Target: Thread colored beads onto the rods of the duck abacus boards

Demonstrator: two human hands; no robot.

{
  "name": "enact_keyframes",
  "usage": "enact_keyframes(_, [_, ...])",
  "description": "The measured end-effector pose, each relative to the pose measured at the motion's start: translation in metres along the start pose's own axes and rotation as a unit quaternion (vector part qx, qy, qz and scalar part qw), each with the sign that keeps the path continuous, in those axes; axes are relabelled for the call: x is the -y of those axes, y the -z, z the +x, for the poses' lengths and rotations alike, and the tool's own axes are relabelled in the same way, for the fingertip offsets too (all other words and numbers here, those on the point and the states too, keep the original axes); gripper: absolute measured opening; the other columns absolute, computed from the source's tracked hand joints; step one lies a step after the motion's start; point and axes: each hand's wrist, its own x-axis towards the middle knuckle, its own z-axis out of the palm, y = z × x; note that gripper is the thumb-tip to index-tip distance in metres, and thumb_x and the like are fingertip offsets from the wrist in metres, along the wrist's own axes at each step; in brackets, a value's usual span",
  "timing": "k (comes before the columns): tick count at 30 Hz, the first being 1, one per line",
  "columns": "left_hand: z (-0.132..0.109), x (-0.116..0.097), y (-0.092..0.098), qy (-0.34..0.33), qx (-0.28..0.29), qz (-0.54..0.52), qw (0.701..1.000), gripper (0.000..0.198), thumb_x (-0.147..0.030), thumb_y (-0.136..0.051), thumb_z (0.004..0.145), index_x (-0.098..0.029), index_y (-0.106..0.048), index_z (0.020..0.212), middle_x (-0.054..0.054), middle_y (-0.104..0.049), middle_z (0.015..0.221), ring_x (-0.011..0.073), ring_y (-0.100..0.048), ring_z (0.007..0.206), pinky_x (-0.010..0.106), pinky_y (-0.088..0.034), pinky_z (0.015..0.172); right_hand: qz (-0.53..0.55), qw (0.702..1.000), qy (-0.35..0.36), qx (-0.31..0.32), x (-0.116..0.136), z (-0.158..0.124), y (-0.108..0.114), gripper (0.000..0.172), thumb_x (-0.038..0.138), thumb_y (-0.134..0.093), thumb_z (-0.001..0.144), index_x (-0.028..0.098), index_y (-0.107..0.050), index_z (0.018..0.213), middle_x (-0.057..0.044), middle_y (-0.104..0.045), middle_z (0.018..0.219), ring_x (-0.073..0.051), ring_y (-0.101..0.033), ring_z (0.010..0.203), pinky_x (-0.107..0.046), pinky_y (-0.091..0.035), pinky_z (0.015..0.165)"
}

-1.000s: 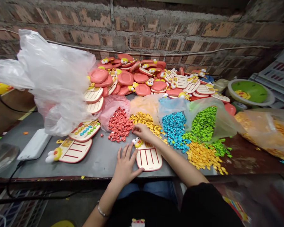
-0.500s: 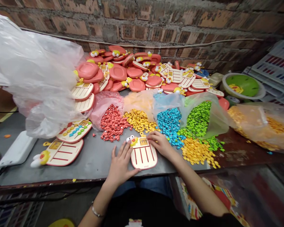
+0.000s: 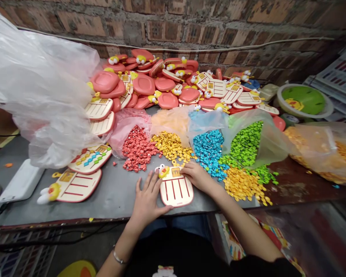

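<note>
A cream toy abacus board (image 3: 176, 189) with a yellow duck head lies flat on the grey table (image 3: 115, 194) in front of me. My left hand (image 3: 146, 201) rests open against its left edge, fingers spread on the table. My right hand (image 3: 197, 175) sits at the board's upper right corner with fingers curled; what they pinch, if anything, is too small to see. Just beyond the board lie heaps of small beads: red beads (image 3: 137, 149), yellow beads (image 3: 171, 146), blue beads (image 3: 210, 149), green beads (image 3: 246, 144) and orange beads (image 3: 243, 186).
A heap of pink and cream toy boards (image 3: 167, 84) fills the back by the brick wall. A big clear plastic bag (image 3: 43, 88) bulges at the left. Two more boards (image 3: 75, 184) and a white box (image 3: 21, 184) lie left. A green bowl (image 3: 304, 100) and a bag of orange beads (image 3: 331, 154) stand right.
My right hand came back from the yellow bead heap to the board's upper right corner. The left hand stayed on the board's left edge. The camera shifted slightly.
</note>
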Motion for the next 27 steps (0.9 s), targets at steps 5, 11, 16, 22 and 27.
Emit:
enact_keyframes(5, [0.0,0.001,-0.002,0.006,-0.005,-0.025,1.0,0.104,-0.067,-0.063,0.072,-0.016,-0.019,0.151,0.018,-0.031,0.154,0.0343,-0.028,0.142,0.057,-0.012,0.113,0.142,0.989,-0.041,-0.025,0.008,-0.005,-0.01,0.036,0.013,-0.061,0.088,0.021,-0.063,0.123,-0.008,-0.071,0.106,-0.019,-0.065,0.09,-0.031,-0.049,0.08])
enact_keyframes(11, [-0.001,0.003,-0.004,0.001,-0.004,-0.028,1.0,0.108,-0.069,-0.062,0.072,-0.016,-0.014,0.152,0.019,-0.032,0.153,0.0346,-0.029,0.142,0.057,-0.01,0.113,0.201,0.979,-0.014,-0.036,0.038,0.023,-0.04,0.038,0.014,-0.065,0.084,0.022,-0.065,0.121,-0.005,-0.074,0.089,-0.019,-0.066,0.084,-0.031,-0.048,0.079])
enact_keyframes(16, [-0.002,0.003,-0.005,0.0,-0.021,-0.028,0.999,0.108,-0.069,-0.062,0.073,-0.014,-0.013,0.152,0.019,-0.031,0.154,0.034,-0.025,0.143,0.056,-0.011,0.114,0.329,0.935,0.036,0.129,0.034,0.026,-0.019,0.048,0.03,-0.076,0.078,0.021,-0.063,0.124,-0.001,-0.072,0.085,-0.015,-0.065,0.072,-0.025,-0.049,0.069])
enact_keyframes(22, [0.0,0.002,-0.005,0.001,-0.016,-0.026,1.0,0.098,-0.065,-0.064,0.073,-0.016,-0.027,0.149,0.017,-0.03,0.155,0.0355,-0.02,0.144,0.055,-0.012,0.114,0.102,0.991,0.069,-0.046,0.007,0.088,-0.012,0.018,0.013,-0.057,0.091,0.016,-0.069,0.104,-0.011,-0.067,0.103,-0.02,-0.06,0.096,-0.033,-0.047,0.086])
enact_keyframes(27, [0.0,0.003,-0.006,-0.001,-0.016,-0.021,1.0,0.097,-0.064,-0.064,0.073,-0.016,-0.027,0.149,0.017,-0.03,0.155,0.0355,-0.02,0.144,0.054,-0.011,0.114,-0.059,0.989,0.135,0.02,-0.004,0.134,-0.038,0.013,0.014,-0.058,0.09,0.015,-0.07,0.086,-0.011,-0.065,0.092,-0.022,-0.056,0.091,-0.036,-0.047,0.083])
